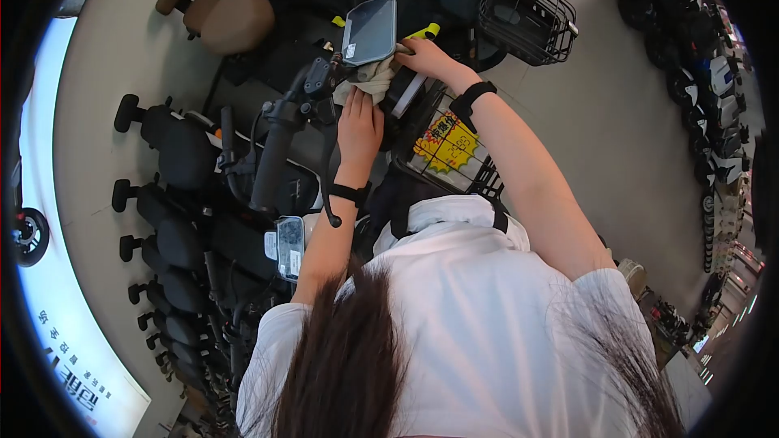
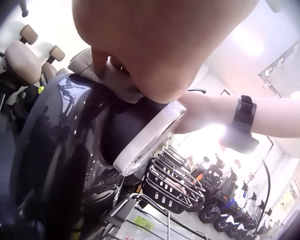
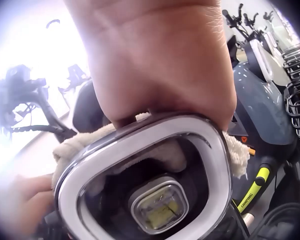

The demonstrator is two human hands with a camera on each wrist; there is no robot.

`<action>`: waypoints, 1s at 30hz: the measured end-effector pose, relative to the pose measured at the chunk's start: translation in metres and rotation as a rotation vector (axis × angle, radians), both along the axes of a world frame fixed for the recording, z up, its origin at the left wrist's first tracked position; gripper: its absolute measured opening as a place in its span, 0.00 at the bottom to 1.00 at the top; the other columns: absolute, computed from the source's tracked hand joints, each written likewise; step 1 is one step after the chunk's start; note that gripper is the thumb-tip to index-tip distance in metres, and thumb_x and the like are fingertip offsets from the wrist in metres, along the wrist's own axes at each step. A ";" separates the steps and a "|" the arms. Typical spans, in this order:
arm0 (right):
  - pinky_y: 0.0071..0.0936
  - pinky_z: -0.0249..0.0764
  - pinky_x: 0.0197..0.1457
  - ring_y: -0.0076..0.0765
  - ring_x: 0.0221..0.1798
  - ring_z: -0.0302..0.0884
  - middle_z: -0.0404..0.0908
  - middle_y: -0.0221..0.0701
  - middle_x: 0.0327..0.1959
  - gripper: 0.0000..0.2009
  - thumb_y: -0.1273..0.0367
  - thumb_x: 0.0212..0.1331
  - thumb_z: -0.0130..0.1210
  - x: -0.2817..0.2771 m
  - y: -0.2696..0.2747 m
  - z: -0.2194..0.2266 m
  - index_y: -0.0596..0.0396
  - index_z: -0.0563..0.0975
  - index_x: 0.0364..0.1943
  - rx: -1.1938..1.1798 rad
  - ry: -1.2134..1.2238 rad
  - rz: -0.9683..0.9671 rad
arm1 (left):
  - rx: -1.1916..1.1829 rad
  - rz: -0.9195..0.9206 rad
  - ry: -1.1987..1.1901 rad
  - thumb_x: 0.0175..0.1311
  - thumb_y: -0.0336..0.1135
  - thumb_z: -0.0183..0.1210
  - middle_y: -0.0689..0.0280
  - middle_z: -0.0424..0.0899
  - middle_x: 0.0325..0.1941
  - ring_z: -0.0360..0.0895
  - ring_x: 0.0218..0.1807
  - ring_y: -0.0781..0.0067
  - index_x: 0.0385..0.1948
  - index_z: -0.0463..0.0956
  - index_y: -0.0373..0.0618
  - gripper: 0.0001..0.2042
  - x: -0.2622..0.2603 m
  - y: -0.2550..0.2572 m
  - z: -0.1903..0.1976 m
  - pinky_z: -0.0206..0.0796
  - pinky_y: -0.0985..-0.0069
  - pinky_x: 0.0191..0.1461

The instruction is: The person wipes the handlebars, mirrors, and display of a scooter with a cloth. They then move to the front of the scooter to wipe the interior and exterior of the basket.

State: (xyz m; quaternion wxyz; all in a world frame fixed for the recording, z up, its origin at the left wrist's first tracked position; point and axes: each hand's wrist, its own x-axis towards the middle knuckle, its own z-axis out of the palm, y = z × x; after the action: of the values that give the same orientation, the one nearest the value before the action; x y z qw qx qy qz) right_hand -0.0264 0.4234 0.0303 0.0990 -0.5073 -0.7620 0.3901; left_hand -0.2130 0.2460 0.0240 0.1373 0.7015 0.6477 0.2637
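Note:
A beige cloth (image 1: 374, 81) lies bunched on the handlebar centre of a scooter, just below its display (image 1: 371, 30). My left hand (image 1: 360, 131) rests extended fingers on the cloth from the near side. On the far side, my right hand (image 1: 430, 59) holds a part of the cloth with bent fingers. In the right wrist view, the cloth (image 3: 80, 145) passes behind the white-rimmed headlight (image 3: 217, 185), beneath my right hand (image 3: 160, 65); its fingertips are hidden. The left wrist view has my left hand (image 2: 145, 40) over the cloth (image 2: 120, 85), above the headlight rim (image 2: 150, 137).
A wire basket (image 1: 442, 142) with a yellow sign hangs in front of the scooter. The brake lever (image 1: 331, 182) and handlebar grip (image 1: 273, 154) stand beside my left forearm. More scooters line the left, another basket (image 1: 527, 16) is ahead, and more vehicles stand far right.

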 end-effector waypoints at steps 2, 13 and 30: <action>0.49 0.74 0.66 0.61 0.59 0.78 0.81 0.48 0.57 0.24 0.52 0.66 0.55 0.003 0.003 0.002 0.62 0.80 0.51 -0.069 0.040 0.008 | -0.020 0.078 0.044 0.71 0.28 0.54 0.42 0.79 0.62 0.73 0.68 0.40 0.55 0.76 0.29 0.15 -0.001 0.006 -0.010 0.69 0.53 0.69; 0.56 0.55 0.81 0.45 0.71 0.68 0.79 0.38 0.59 0.18 0.61 0.62 0.60 -0.051 -0.126 0.039 0.52 0.80 0.54 0.747 -0.490 0.207 | 0.152 0.116 0.334 0.74 0.30 0.55 0.52 0.81 0.48 0.82 0.50 0.52 0.54 0.76 0.38 0.12 -0.090 0.010 -0.153 0.76 0.64 0.53; 0.45 0.79 0.58 0.53 0.54 0.83 0.85 0.45 0.51 0.20 0.54 0.76 0.48 0.018 -0.045 0.033 0.55 0.78 0.57 0.146 -0.046 -0.131 | -0.024 0.056 -0.136 0.77 0.31 0.51 0.46 0.74 0.69 0.66 0.72 0.39 0.64 0.73 0.31 0.18 -0.008 0.004 0.012 0.59 0.52 0.75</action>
State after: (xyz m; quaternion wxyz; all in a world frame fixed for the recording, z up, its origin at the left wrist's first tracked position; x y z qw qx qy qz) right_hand -0.0083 0.3788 0.0636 0.1437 -0.5562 -0.7557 0.3144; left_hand -0.2208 0.2504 0.0364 0.1818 0.6618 0.6593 0.3069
